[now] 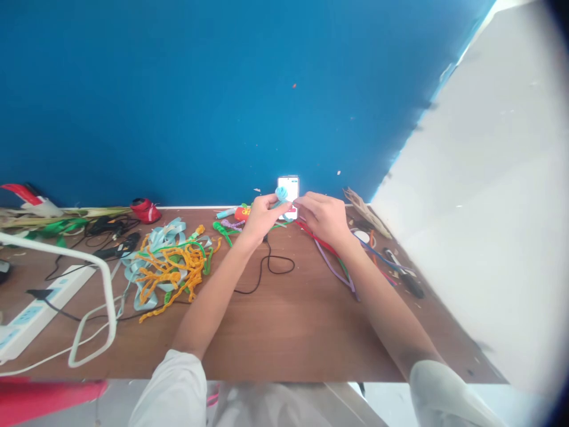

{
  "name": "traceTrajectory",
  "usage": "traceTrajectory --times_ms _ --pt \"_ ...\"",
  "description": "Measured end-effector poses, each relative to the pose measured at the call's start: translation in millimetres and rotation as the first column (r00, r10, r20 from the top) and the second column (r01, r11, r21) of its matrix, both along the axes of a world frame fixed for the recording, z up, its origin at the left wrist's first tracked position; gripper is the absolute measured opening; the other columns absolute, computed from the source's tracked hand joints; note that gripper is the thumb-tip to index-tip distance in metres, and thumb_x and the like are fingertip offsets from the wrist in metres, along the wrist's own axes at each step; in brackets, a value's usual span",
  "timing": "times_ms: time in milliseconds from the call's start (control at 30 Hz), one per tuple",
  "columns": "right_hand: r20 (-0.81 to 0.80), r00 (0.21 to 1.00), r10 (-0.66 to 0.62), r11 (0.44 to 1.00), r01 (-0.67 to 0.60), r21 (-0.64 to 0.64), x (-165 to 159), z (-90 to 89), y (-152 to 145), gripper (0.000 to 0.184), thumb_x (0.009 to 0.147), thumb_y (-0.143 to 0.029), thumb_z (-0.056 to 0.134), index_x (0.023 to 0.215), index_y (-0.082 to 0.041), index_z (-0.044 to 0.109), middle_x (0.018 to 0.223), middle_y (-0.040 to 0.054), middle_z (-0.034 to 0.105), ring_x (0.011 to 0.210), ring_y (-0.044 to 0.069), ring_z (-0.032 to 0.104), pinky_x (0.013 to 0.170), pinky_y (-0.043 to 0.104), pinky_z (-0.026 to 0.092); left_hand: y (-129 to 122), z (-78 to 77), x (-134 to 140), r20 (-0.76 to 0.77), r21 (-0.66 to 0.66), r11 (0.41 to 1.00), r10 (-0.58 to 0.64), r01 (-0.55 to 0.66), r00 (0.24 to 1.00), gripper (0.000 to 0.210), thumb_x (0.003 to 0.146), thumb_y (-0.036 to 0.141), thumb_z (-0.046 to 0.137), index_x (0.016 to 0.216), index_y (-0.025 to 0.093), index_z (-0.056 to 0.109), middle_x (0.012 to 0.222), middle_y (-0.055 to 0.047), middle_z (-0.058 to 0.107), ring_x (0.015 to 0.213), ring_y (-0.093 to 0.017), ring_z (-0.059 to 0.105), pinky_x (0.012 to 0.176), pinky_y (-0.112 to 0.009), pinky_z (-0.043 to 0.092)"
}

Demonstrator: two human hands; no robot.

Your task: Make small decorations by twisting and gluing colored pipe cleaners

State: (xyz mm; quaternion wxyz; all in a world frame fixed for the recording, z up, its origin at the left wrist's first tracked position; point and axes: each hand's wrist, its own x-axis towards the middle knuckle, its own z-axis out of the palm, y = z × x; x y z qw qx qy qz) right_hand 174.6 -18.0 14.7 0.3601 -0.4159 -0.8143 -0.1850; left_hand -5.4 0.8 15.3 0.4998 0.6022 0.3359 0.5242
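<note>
My left hand (261, 219) is closed in a pinch on a light blue ribbon coil (281, 193), wound like a small rosette. Close on its right, my right hand (323, 218) has thumb and fingers pressed together; what lies between them is too small to make out. A short light blue strip shows below the fingertips. Behind both hands a phone (292, 188) with a lit screen leans upright against the blue wall, partly covered by my fingers.
On the left lie a heap of light blue ribbon (146, 267) with orange fuzzy stems (184, 265), a white power strip (40, 311) and a white bent tube (106, 284). Red and purple strips (331, 261) and a black marker (411, 283) lie right. A black cable (262, 276) crosses the table (302, 332).
</note>
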Motion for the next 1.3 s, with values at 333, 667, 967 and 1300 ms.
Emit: traceTrajectory --times_ms 333,667,967,1300 --pt "0.073 0.997 0.033 0.984 -0.045 0.175 -3.6 -8.5 3.9 0.027 0.101 -0.018 0.043 0.112 -0.021 0.068 0.093 0.0048 0.073 0.081 0.016 0.061 0.068 0.029 0.038 -0.8 6.6 -7.5 0.056 -0.315 0.946 -0.067 0.081 0.996 0.025 0.069 0.031 0.079 0.067 0.015 0.061 0.045 0.011 0.023 0.038 -0.001 0.017 0.039 -0.020 0.007" --pt "-0.053 0.996 0.068 0.986 -0.059 0.156 -4.4 -11.4 3.5 0.025 0.098 -0.018 0.046 0.108 -0.025 0.067 0.108 0.0080 0.072 0.091 0.020 0.061 0.078 0.033 0.044 -3.7 3.6 -1.0 0.203 -0.328 0.922 -0.144 0.206 0.969 0.038 0.074 0.035 0.077 0.064 0.019 0.045 0.049 0.011 0.019 0.041 -0.002 0.015 0.040 -0.021 0.007" --pt "-0.412 0.904 0.110 0.947 -0.221 -0.231 -10.8 -4.5 3.7 0.020 0.097 -0.030 0.051 0.101 -0.019 0.068 0.085 0.0044 0.074 0.071 0.017 0.064 0.068 0.028 0.044 0.0 0.0 -0.6 0.024 0.086 0.990 0.112 -0.113 0.993 0.021 0.076 0.033 0.075 0.077 0.015 0.065 0.073 0.001 0.061 0.066 -0.008 0.052 0.061 -0.020 0.041" --pt "-0.306 0.950 -0.062 0.945 -0.042 -0.323 -18.0 -9.2 1.6 0.023 0.099 -0.032 0.046 0.099 -0.021 0.067 0.081 0.0058 0.074 0.071 0.021 0.066 0.062 0.028 0.037 5.9 -13.9 4.0 -0.088 0.143 0.978 0.166 -0.152 0.982 0.024 0.080 0.037 0.068 0.076 0.014 0.062 0.073 0.001 0.059 0.069 -0.010 0.051 0.068 -0.022 0.042"
